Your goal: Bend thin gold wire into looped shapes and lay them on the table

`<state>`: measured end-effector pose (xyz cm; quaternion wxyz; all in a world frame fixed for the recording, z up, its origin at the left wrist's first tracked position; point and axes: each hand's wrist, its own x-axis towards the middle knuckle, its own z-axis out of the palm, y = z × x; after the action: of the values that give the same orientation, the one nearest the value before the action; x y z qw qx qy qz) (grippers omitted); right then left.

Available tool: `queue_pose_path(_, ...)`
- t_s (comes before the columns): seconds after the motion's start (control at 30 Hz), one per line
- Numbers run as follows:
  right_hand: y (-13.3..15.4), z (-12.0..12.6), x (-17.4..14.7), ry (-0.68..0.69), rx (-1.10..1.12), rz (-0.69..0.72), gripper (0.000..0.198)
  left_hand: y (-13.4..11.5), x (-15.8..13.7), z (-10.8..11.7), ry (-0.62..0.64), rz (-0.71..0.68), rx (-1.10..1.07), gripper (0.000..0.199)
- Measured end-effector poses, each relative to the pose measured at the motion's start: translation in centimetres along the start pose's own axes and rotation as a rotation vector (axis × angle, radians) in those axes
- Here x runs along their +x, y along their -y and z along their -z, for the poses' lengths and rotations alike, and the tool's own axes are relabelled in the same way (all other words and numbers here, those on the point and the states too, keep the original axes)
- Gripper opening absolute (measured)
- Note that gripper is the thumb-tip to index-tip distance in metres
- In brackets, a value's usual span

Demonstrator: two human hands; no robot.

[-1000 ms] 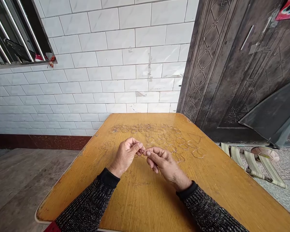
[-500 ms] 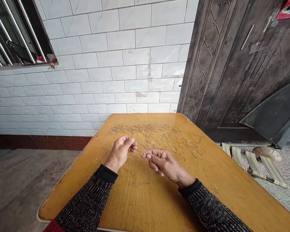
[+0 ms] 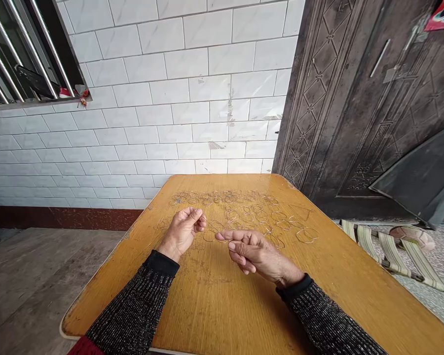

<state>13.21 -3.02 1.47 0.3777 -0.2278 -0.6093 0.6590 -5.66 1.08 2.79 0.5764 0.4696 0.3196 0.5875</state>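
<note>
My left hand (image 3: 181, 230) is closed in a pinch over the table, with a thin copper-coloured wire (image 3: 203, 220) barely showing at its fingertips. To its right, my right hand (image 3: 253, 254) has its index finger stretched out toward the left hand. The right thumb lies below that finger, its tip apart from the index tip, and the other fingers are loosely bent. I see nothing held in the right hand. Just beyond the hands, several thin wire loops (image 3: 307, 235) lie spread on the wooden table (image 3: 214, 305). More loops form a tangled row (image 3: 207, 198) farther back.
A white tiled wall (image 3: 192, 98) rises behind the table. At the right stand a dark carved door (image 3: 355, 123) and a grey panel (image 3: 422, 177) leaning on it. A striped strap frame (image 3: 388, 251) and a ball (image 3: 412, 236) are on the floor. A barred window (image 3: 25, 54) is upper left.
The right index finger has straightened and its tip has parted from the thumb. The right hand has shifted slightly right, the left slightly left, so their gap has grown.
</note>
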Motion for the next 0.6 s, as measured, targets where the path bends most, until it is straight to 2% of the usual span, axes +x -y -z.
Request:
queue_pose_path(0.2, 0.04, 0.15, 0.09, -0.047, -0.1, -0.102, 0.033, -0.2, 0.06, 0.29, -0.021, -0.025, 0.047, 0.029)
queue_pose_path(0.33, 0.19, 0.07, -0.12, -0.023, -0.146, -0.093, 0.03, -0.11, 0.15, 0.39, -0.028, -0.011, 0.043, 0.03)
queue_pose_path(0.47, -0.02, 0.32, -0.43, 0.073, -0.108, -0.072, 0.03, 0.03, 0.15, 0.4, -0.015, 0.017, 0.025, 0.03)
queue_pose_path(0.6, -0.12, 0.49, -0.5, 0.083, -0.015, -0.058, 0.033, 0.02, 0.17, 0.52, 0.005, 0.039, -0.018, 0.03)
